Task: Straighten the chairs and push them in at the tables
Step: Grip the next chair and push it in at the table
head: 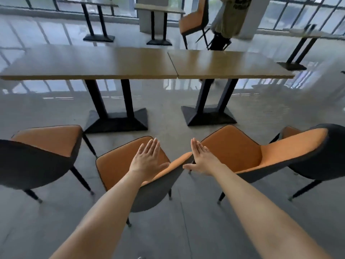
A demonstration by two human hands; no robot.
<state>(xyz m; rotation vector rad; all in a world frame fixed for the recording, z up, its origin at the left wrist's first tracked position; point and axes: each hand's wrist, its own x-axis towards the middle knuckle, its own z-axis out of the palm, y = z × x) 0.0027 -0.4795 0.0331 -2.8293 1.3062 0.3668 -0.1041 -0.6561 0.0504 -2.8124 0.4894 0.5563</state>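
- Left hand [148,160]: flat and spread wide, fingers straight and together, thumb out to the side; it holds nothing and lies over the top rim of the backrest of the centre-left chair [119,165].
- Right hand [202,158]: likewise flat and wide, fingers extended, thumb pointing toward the left hand; it grips nothing and sits at the backrest corner of the centre-right chair [233,148]. Whether either palm actually touches a rim cannot be told.
- Chairs: four stand in a loose row on the near side of the desks, all pulled out and none tucked under. Each has a padded orange seat and inner back with a matte, faintly grained surface, dark piping, a curved dark grey outer shell, and thin black tapered legs.
- The centre-left and centre-right chairs are turned at angles, their backrest corners nearly meeting between the hands. The far-left chair [43,148] and far-right chair [313,146] stand at the frame's edges.
- Left desk [89,62] and right desk [229,64]: two rectangular tops with a smooth, glossy wood-coloured surface, butted edge to edge, each on twin black posts rising from a flat black wedge-shaped base.
- Floor [168,113]: polished grey, reflecting the window grid.
- Background: a fifth orange chair [195,19] beside a standing person [229,17] in a pale garment; its dark print is too blurred to read.
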